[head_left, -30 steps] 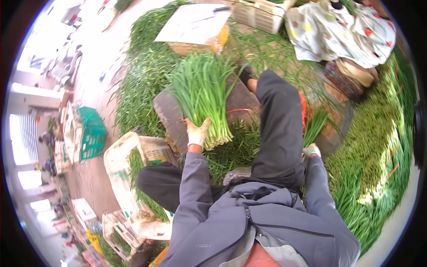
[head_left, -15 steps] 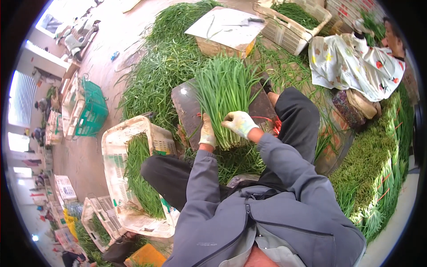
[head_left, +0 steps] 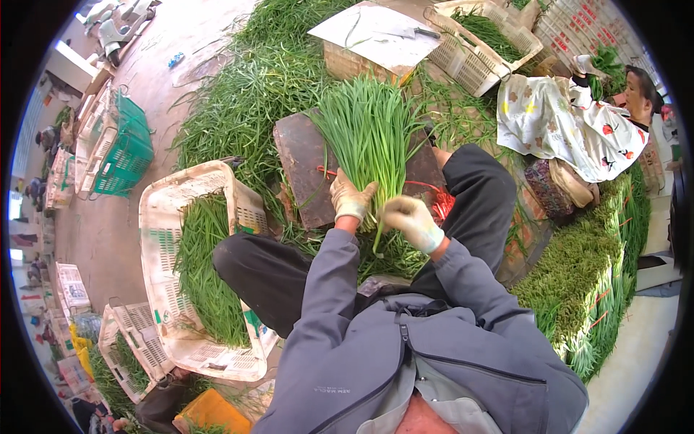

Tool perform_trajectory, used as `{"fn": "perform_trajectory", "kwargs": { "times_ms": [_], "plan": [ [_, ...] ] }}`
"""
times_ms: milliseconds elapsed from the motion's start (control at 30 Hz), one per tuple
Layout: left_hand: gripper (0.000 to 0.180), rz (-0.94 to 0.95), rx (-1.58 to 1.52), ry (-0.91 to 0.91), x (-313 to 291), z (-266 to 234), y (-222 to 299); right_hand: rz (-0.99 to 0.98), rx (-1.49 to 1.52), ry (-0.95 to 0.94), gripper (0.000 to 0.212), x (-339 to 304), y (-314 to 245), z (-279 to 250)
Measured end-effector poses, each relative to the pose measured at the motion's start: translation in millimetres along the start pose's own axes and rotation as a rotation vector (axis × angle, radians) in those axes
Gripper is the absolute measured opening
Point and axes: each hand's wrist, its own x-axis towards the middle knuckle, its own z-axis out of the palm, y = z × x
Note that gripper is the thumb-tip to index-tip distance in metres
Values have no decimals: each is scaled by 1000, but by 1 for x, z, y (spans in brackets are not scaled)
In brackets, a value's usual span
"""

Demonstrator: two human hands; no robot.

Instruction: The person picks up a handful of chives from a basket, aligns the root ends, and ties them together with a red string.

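A thick bunch of garlic chives (head_left: 369, 137) lies on a dark board (head_left: 300, 173) between my knees, leaf tips pointing away from me. My left hand (head_left: 350, 197), in a pale work glove, is wrapped round the left side of its stalk ends. Beside those ends, my gloved right hand (head_left: 412, 223) is closed with its fingertips pinched at the stalks. One loose stalk hangs down just left of these fingertips. Red ties (head_left: 442, 202) lie on the board's right side, close to my right hand.
A white crate of chives (head_left: 152, 267) stands at my left. Loose chives (head_left: 246, 108) are heaped beyond the board, near a box with a white top (head_left: 372, 36) bearing a knife (head_left: 405, 32). Tied bundles (head_left: 571, 267) are stacked at right; a co-worker (head_left: 636, 98) sits far right.
My right hand has drawn down toward the stalk ends, and a single stalk now sticks out below the bunch. My left hand has shifted from the bunch's side onto its lower stalks.
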Motion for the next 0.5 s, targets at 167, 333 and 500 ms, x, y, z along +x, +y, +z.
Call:
{"fn": "perform_trajectory", "kwargs": {
  "times_ms": [167,333,500],
  "plan": [
    [116,19,-48,-4,5,-3,-4,52,-1015,-560,29,-23,21,-42],
    [67,-71,-265,187,9,-25,-31,546,222,399,35,38,63,-90],
    [28,-478,-859,210,23,-21,-56,484,544,711,30,67,96,-112]
  ]
}}
